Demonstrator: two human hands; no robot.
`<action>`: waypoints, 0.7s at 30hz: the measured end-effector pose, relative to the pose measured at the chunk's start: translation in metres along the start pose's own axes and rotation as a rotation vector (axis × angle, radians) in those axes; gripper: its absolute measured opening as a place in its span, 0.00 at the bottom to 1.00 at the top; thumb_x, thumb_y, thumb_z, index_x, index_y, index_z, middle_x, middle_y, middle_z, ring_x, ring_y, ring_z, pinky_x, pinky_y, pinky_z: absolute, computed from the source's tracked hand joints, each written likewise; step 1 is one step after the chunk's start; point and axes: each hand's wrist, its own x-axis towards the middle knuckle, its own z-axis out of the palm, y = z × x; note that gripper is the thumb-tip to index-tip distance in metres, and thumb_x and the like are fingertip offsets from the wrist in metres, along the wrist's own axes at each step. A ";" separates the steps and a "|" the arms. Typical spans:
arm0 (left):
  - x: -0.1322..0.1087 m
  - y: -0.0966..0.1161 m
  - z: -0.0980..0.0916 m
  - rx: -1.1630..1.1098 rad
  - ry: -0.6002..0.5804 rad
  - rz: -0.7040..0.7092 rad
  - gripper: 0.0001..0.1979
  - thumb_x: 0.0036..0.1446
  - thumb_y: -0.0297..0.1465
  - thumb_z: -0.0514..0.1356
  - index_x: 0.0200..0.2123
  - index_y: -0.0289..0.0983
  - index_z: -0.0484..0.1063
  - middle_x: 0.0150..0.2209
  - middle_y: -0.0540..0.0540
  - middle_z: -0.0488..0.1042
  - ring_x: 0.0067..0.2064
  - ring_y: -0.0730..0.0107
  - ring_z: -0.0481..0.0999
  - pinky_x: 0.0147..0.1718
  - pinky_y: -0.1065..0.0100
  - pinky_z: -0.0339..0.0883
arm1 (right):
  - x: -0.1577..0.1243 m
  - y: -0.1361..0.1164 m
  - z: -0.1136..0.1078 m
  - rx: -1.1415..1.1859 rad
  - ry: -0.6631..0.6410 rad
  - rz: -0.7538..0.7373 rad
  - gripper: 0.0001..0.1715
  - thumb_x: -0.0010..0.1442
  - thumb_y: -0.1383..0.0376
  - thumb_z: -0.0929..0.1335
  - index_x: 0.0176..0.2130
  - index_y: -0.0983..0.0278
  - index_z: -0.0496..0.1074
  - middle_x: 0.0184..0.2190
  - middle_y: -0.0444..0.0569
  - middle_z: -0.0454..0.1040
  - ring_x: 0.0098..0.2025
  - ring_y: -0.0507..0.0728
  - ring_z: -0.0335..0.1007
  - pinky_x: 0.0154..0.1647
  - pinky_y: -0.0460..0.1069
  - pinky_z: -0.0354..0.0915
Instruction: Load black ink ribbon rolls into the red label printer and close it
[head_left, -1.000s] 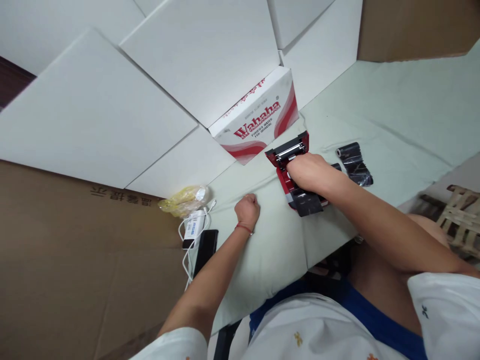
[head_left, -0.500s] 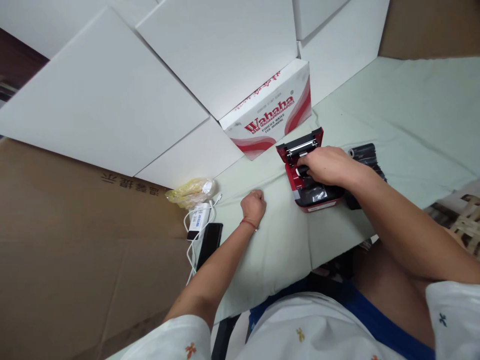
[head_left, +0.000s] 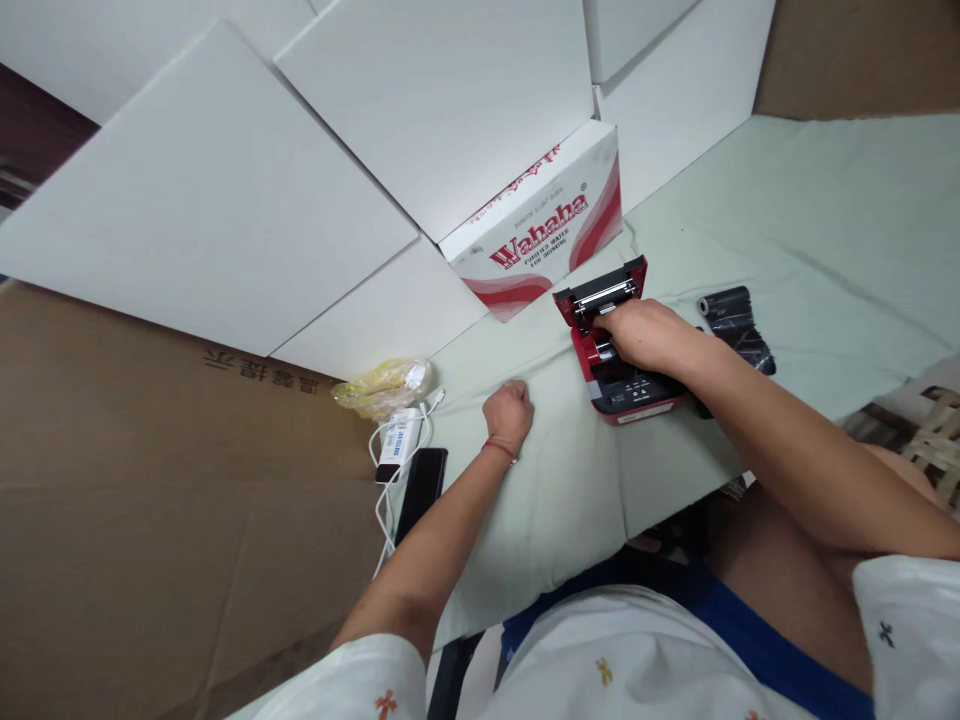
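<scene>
Surface: a table [head_left: 540, 500] covered in pale green padded cloth, creased and soft-looking.
Room: large white foam-board panels [head_left: 187, 180] stand behind the table, with a brown corrugated cardboard sheet [head_left: 165, 480] printed with dark characters on one side.
Printer: a red-and-black compact label printer [head_left: 626, 388] sits on the cloth, lid open, just beside a white-and-red Wahaha carton [head_left: 536, 225].
Direction: its long axis runs from the open roller end, near the carton, down to the keypad end, toward the person.
Right hand: [head_left: 649, 338] over the printer, fingers [head_left: 611, 325] down in the open compartment, on a dark roll — gripping or only touching, cannot tell.
Left hand: [head_left: 508, 418] clenched in a loose fist on the cloth, well apart from the printer, a red string around the wrist.
Nearby: a glossy black film roll [head_left: 736, 322] lies just past the right forearm; a yellow plastic bag [head_left: 382, 388], white charger with cable [head_left: 399, 443] and black phone [head_left: 421, 490] sit beyond the left hand.
</scene>
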 end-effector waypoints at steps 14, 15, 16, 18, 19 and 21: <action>0.001 -0.003 0.002 -0.117 0.038 0.016 0.11 0.53 0.19 0.55 0.26 0.38 0.73 0.32 0.45 0.77 0.36 0.62 0.74 0.35 0.65 0.57 | -0.074 0.025 0.013 0.120 0.219 -0.499 0.25 0.59 0.77 0.66 0.50 0.61 0.82 0.52 0.52 0.82 0.52 0.61 0.76 0.54 0.55 0.70; 0.001 -0.004 0.002 -0.137 0.041 0.019 0.11 0.52 0.19 0.55 0.25 0.39 0.72 0.31 0.45 0.76 0.36 0.62 0.74 0.35 0.65 0.58 | -0.080 0.023 0.015 0.084 0.258 -0.490 0.26 0.59 0.78 0.65 0.50 0.62 0.82 0.53 0.54 0.81 0.53 0.62 0.76 0.55 0.56 0.71; 0.000 -0.005 0.002 -0.159 0.045 0.023 0.11 0.51 0.18 0.55 0.25 0.39 0.71 0.31 0.45 0.76 0.36 0.62 0.74 0.36 0.66 0.60 | -0.086 0.020 0.015 0.046 0.290 -0.485 0.26 0.59 0.79 0.65 0.51 0.63 0.82 0.55 0.54 0.81 0.54 0.62 0.76 0.55 0.57 0.71; 0.001 -0.006 0.001 -0.202 0.051 0.033 0.12 0.51 0.17 0.53 0.26 0.39 0.71 0.31 0.46 0.76 0.37 0.63 0.75 0.39 0.66 0.63 | -0.099 0.015 0.015 -0.016 0.320 -0.483 0.26 0.59 0.79 0.64 0.51 0.63 0.81 0.55 0.54 0.81 0.55 0.62 0.76 0.57 0.57 0.71; 0.003 -0.004 -0.001 -0.233 0.061 0.042 0.13 0.52 0.17 0.52 0.27 0.39 0.71 0.33 0.46 0.77 0.39 0.64 0.76 0.41 0.66 0.65 | -0.104 0.012 0.016 -0.035 0.317 -0.484 0.26 0.60 0.79 0.64 0.51 0.63 0.81 0.55 0.54 0.81 0.55 0.62 0.76 0.57 0.57 0.71; 0.010 0.003 -0.011 -0.361 0.125 0.091 0.14 0.58 0.19 0.50 0.34 0.38 0.74 0.38 0.45 0.78 0.43 0.65 0.77 0.47 0.66 0.68 | -0.115 0.009 0.019 -0.063 0.308 -0.507 0.24 0.60 0.77 0.64 0.50 0.64 0.80 0.54 0.55 0.82 0.55 0.62 0.77 0.58 0.58 0.71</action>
